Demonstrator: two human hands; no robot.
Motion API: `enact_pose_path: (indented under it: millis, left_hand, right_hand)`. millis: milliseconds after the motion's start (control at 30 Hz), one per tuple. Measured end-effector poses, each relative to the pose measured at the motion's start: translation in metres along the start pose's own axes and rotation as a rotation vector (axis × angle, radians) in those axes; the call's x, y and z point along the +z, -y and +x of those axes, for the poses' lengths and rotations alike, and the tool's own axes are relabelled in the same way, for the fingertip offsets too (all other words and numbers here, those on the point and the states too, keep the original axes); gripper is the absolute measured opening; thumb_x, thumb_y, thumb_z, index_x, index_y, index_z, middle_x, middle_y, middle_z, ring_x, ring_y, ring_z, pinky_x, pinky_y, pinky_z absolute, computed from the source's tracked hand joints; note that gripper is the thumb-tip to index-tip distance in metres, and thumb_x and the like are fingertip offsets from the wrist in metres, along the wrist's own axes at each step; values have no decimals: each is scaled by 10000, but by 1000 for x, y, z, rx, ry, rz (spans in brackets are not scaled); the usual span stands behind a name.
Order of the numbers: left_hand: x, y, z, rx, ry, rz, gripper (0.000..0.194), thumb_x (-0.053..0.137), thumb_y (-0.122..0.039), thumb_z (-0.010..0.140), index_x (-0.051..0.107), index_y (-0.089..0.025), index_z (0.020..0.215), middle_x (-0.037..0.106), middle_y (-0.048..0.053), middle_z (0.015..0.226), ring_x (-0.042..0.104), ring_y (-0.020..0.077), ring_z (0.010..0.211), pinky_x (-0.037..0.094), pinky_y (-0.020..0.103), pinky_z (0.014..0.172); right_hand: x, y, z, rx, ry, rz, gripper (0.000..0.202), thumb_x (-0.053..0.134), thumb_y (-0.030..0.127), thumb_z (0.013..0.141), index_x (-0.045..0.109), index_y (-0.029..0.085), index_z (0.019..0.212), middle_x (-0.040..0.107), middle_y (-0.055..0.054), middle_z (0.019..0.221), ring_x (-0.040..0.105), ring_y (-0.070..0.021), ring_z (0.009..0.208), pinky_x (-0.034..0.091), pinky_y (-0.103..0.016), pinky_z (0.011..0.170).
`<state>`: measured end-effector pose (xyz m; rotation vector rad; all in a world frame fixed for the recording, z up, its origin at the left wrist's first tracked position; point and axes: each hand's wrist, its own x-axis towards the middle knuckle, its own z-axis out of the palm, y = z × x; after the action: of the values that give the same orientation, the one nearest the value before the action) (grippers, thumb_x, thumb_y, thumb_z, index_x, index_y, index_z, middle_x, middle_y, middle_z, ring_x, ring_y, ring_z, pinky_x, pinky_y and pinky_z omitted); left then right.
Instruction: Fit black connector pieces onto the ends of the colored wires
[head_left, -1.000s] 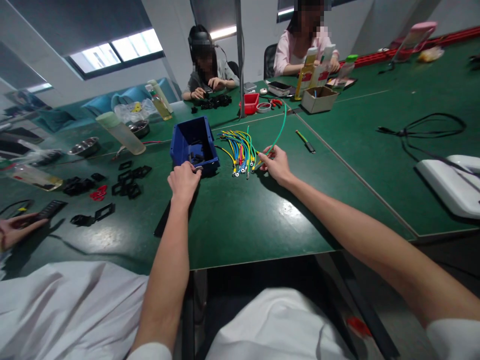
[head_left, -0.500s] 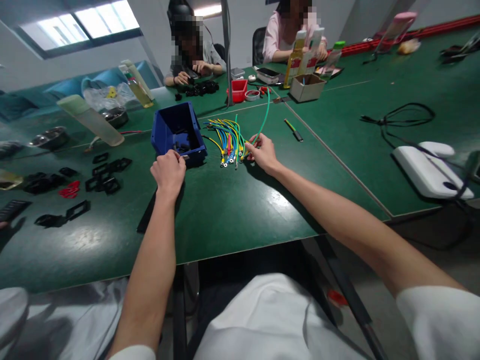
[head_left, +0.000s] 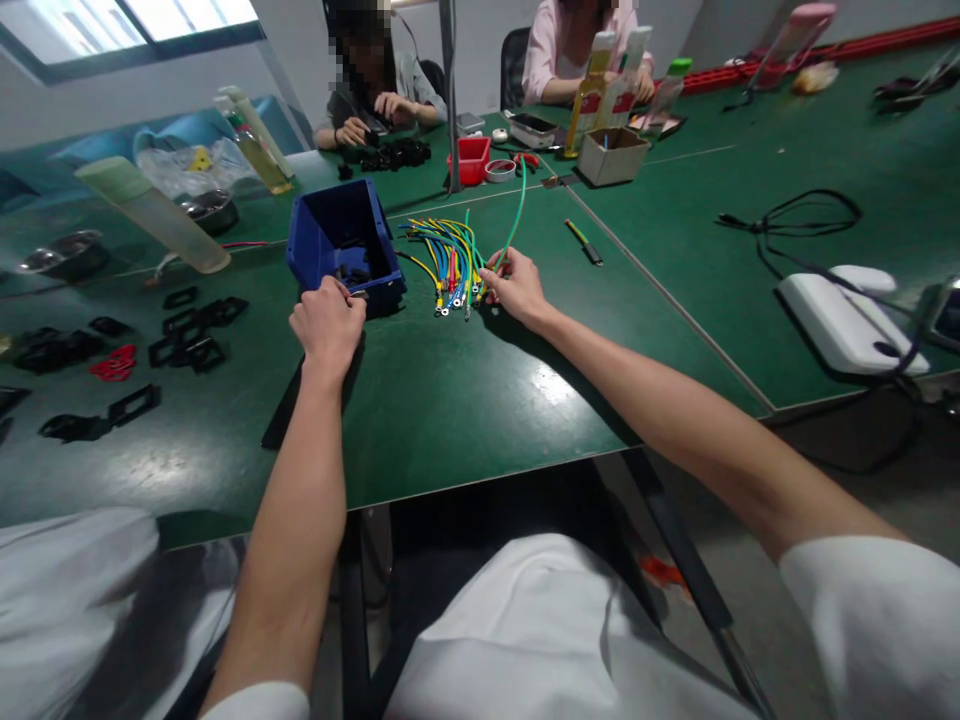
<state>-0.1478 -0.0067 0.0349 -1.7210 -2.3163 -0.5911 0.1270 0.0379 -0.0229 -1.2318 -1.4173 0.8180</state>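
Note:
My left hand (head_left: 326, 318) is curled at the front rim of a blue plastic bin (head_left: 384, 285). Its fingertips are partly hidden, so what they grip cannot be made out. Small black pieces (head_left: 352, 270) lie inside the bin. Between thumb and fingers my right hand (head_left: 516, 285) pinches a green wire (head_left: 519, 205), whose free end curves upward. Just left of that hand, a bundle of yellow, blue, green and red wires (head_left: 450, 255) with ring terminals lies on the green table (head_left: 480, 410).
A short yellow-green wire with a black sleeve (head_left: 583, 243) lies to the right. Black frames (head_left: 191, 335) and red pieces (head_left: 114, 363) are at left. Farther back are a red box (head_left: 470, 163) and a cardboard box (head_left: 613, 158). Two people sit across the table.
The camera view has shifted slightly, moving the table and its contents up and left in view. Both hands keep about the same places beside the bin and wires.

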Motion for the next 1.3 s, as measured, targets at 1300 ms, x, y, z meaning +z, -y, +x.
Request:
enact_pose_path:
  millis: [1300]
  left_hand:
    - [42,-45,-30,385,261,-572,293,451,-366,940,681,-193,994,726,44,841,659,183,802,461,264,751]
  right_hand:
    - [9,12,-10,-207,166,-513,220,606,405,874,536,199,845,634,-50,767,582,-199,717,397,-300,664]
